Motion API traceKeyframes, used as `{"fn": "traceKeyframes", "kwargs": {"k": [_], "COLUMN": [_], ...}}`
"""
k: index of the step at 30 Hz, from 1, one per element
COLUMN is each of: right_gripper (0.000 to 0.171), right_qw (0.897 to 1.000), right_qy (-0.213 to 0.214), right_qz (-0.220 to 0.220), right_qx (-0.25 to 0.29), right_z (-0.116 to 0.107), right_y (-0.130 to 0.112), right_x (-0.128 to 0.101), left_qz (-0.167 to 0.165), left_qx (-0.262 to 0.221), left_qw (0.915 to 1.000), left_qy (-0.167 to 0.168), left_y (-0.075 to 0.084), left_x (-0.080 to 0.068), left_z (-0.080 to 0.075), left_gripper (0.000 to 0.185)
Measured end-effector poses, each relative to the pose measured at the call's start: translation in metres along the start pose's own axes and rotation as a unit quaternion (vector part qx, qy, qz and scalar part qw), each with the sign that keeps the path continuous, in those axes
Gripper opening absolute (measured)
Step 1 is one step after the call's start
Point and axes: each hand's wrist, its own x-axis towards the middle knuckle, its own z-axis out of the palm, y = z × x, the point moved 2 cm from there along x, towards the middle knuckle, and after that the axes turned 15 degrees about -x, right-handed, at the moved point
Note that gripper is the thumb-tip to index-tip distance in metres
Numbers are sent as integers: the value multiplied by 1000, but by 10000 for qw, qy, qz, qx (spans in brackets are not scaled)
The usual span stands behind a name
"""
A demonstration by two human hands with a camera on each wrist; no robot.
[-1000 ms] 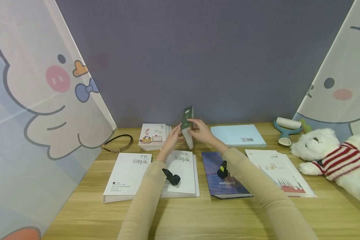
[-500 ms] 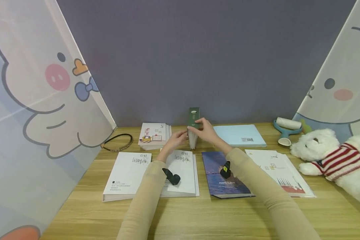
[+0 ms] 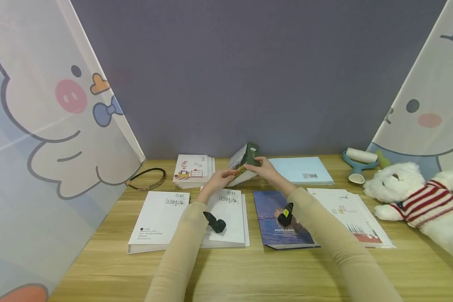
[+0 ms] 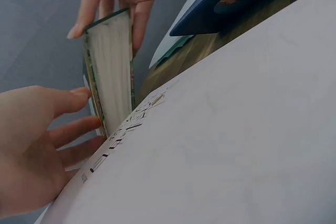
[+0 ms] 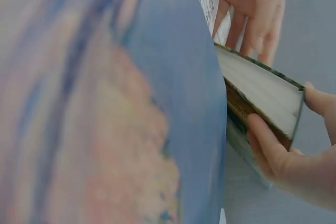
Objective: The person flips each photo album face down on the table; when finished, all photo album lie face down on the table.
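Thick green album (image 3: 245,163), tilted on edge

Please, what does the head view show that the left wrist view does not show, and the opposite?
Only the head view shows the plush bear, the hairband, the lint roller and the light blue book.

Only the left wrist view shows the white page edges of the green album from close by.

Both show the left hand with straight fingers against the green album, the right hand gripping its top, and the white book.
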Motion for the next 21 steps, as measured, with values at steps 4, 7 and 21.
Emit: {"fn": "traceKeyframes", "kwargs": {"k": [4,7,21], "right_gripper": [78,75,70], "right_qw": [9991,9969,9937], "right_qy": [-222,-230,-672], "right_qz": [89,60,243], "right_qx": [-349,-752,-861], "right_z": [-1,-3,-5], "right_y": [8,10,20], "right_x": [3,4,6], "left_qz": [-237,-322,-570], "left_qx": [120,178,550], "left_qw": [9996,9992,9967], "left_qy": [106,144,176], "left_y": [-2,-3,1], "left_x": [0,0,-4], "left_z": [0,0,-1], "left_gripper": [33,32,31]}}
